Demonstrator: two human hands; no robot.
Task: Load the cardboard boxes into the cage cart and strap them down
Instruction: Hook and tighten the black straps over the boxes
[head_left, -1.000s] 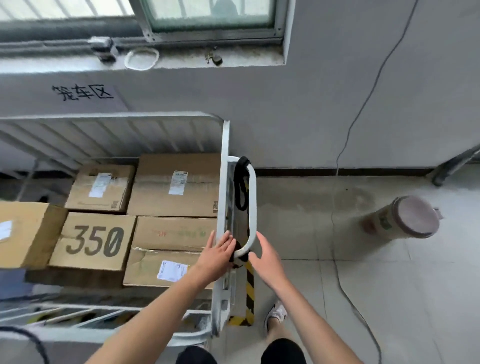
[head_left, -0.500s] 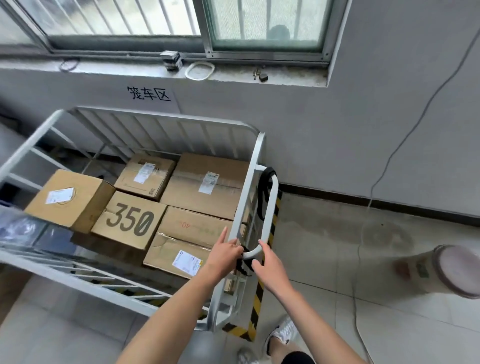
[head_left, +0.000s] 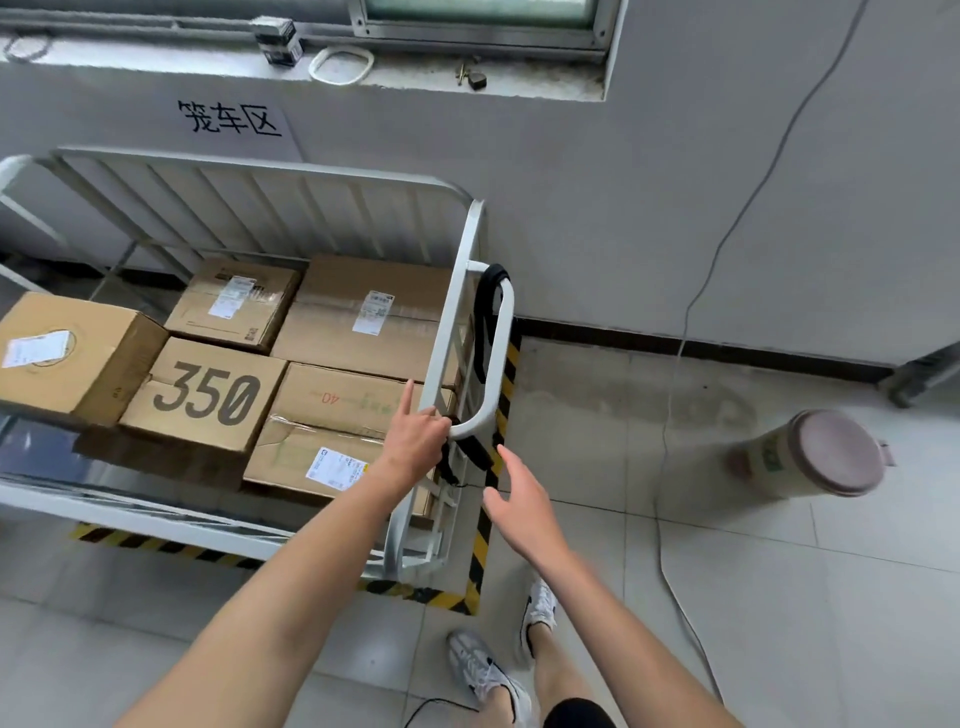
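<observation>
Left hand (head_left: 418, 441): curled round the white side rail (head_left: 449, 322) at the handle's lower end, index finger straight, probably steadying the frame while the strap is worked. I cannot tell whether it also pinches the strap. Right hand (head_left: 519, 499): released, fingers loose and holding nothing, just below and right of the handle (head_left: 503, 353), seemingly poised to take the webbing. Handle: smooth painted tube bent into a rounded loop. Strap (head_left: 482, 332): flat black webbing draped over the handle's upper bend and hanging along it, with a tail under its lower bend. It is not yet across the load. Cardboard boxes (head_left: 363, 322): inside the cage cart (head_left: 260, 208), left of the handle, packed edge to edge. They are matte brown, taped and paper-labelled, and one is printed "350" (head_left: 208, 397). Cage cart: white slatted metal. Hazard tape (head_left: 480, 540): yellow-black, on glossy floor tiles beneath the handle. Lidded cylindrical bin (head_left: 810, 457): well right of the handle.
</observation>
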